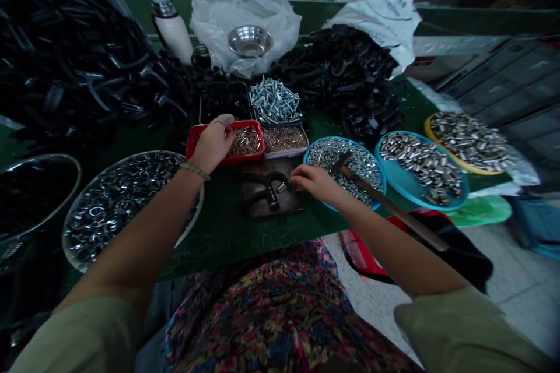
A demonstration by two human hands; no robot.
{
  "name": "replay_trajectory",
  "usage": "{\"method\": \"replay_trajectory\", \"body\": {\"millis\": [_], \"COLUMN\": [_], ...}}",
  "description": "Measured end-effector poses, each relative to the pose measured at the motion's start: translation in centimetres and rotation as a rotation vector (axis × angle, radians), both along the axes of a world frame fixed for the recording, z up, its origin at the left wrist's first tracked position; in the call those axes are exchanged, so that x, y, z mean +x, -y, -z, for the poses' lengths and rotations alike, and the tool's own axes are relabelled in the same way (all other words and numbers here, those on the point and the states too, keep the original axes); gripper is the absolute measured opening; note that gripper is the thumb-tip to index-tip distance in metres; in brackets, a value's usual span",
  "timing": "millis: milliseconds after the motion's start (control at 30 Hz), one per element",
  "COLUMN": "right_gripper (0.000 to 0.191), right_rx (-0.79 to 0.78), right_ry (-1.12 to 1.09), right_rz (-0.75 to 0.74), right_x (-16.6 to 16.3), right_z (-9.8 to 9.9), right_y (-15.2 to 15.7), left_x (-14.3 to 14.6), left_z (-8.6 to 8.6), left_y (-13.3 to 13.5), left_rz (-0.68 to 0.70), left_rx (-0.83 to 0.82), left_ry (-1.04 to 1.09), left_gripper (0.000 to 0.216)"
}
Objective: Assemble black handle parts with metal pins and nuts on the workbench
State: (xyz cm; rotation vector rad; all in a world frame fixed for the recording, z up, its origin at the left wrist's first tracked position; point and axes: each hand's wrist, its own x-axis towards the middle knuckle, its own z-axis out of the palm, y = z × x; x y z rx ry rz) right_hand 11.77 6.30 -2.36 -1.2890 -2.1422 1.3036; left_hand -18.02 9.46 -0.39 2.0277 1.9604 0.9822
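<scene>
My left hand (pixel 214 143) is over a red tray (pixel 191 141) of small copper-coloured pins (pixel 246 141). Its fingers are bent together, and whatever they hold is hidden. My right hand (pixel 317 180) is closed in a pinch beside a black curved part (pixel 258 178), and I cannot make out what its fingertips hold. This black part lies on a flat metal plate (pixel 289 207) in front of me. A small silver ribbed piece (pixel 281 187) sits at the part's curved end, just left of my right fingertips.
A hammer (pixel 385 198) rests across a blue basin (pixel 382 166) of small metal pieces. Another blue basin (pixel 396 192) and a yellow one (pixel 476 166) hold silver cylinders. Rings fill a round tray (pixel 70 239) at left. Screws (pixel 275 100) and black part heaps (pixel 350 64) lie behind.
</scene>
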Motion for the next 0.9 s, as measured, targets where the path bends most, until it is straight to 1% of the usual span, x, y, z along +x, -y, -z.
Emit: {"method": "replay_trajectory", "body": {"millis": [67,133,200,267,367,433,500,533,600,667,733,800,900], "right_gripper": [0.013,0.015,0.016,0.016,0.016,0.018,0.026,0.032,0.04,0.04,0.037,0.035,0.03], "right_rx": [0.056,0.162,0.307,0.479,0.699,0.786,0.846,0.867,0.88,0.855,0.805,0.738,0.66], "right_ry": [0.082,0.201,0.35,0.507,0.649,0.644,0.595,0.577,0.594,0.688,0.816,0.926,1.005], "right_rz": [0.002,-0.024,-0.066,-0.147,-0.298,-0.355,-0.337,-0.294,-0.152,0.009,0.123,0.162,0.144], "right_x": [-0.4,-1.0,-1.4,-1.8,-2.2,-2.0,-0.9,0.1,2.7,6.0,8.9,11.1,12.3], "right_z": [0.1,-0.2,-0.6,-0.7,-0.4,-0.1,0.0,-0.1,-0.6,-1.1,-1.4,-1.2,-0.5], "right_y": [0.0,0.0,0.3,0.9,1.8,2.1,2.1,2.1,1.8,1.4,1.0,0.8,0.5], "left_x": [1.0,2.5,4.1,5.5,7.0,7.5,7.6,7.6,7.4,7.3,7.4,7.6,8.3], "left_z": [-0.3,-0.4,-0.1,0.6,1.8,2.4,2.8,2.9,2.9,2.8,2.5,2.1,1.5], "left_y": [1.0,2.8,5.0,6.9,8.3,8.3,8.1,8.0,7.8,7.7,7.6,7.5,7.5], "left_rz": [0.026,0.113,0.218,0.292,0.312,0.288,0.265,0.26,0.265,0.28,0.294,0.299,0.322], "left_rx": [0.01,-0.019,-0.079,-0.137,-0.179,-0.203,-0.239,-0.255,-0.27,-0.271,-0.272,-0.274,-0.226], "left_ry": [0.152,0.302,0.382,0.358,0.25,0.19,0.146,0.133,0.125,0.126,0.102,0.033,-0.181], "left_gripper": [0.024,0.028,0.031,0.031,0.031,0.032,0.033,0.033,0.033,0.034,0.035,0.035,0.028]}}
